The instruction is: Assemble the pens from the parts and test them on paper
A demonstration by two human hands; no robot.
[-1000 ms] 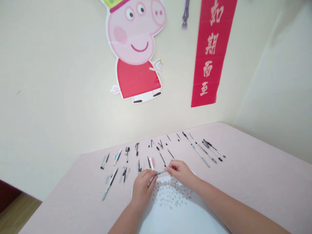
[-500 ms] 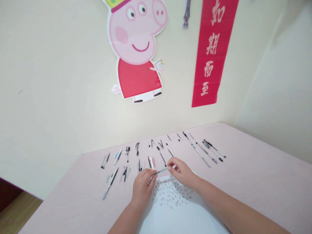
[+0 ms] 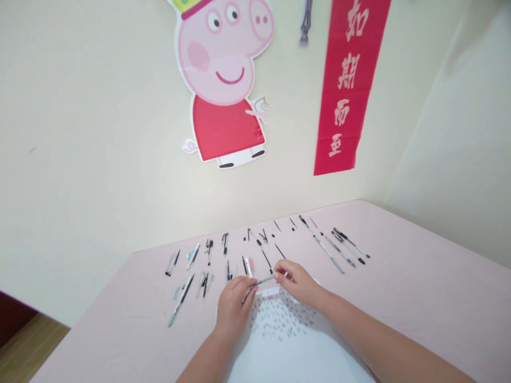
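My left hand (image 3: 233, 308) pinches one end of a thin pen barrel (image 3: 262, 281) just above the pink table (image 3: 419, 287). My right hand (image 3: 297, 280) pinches the other end, fingers closed on its tip. Both hands hover over the far edge of a white sheet of paper (image 3: 287, 340) with small printed marks. Several pen parts, refills and caps (image 3: 207, 260) lie in rows just beyond my hands.
Several whole pens (image 3: 339, 247) lie side by side at the far right of the rows. A cartoon pig cutout (image 3: 225, 80) and a red banner (image 3: 347, 85) hang on the wall behind. Wooden floor (image 3: 24, 351) shows past the table's left edge.
My right hand has shifted slightly left and away along the pen barrel, and the barrel now tilts up a little more. My left hand has hardly moved.
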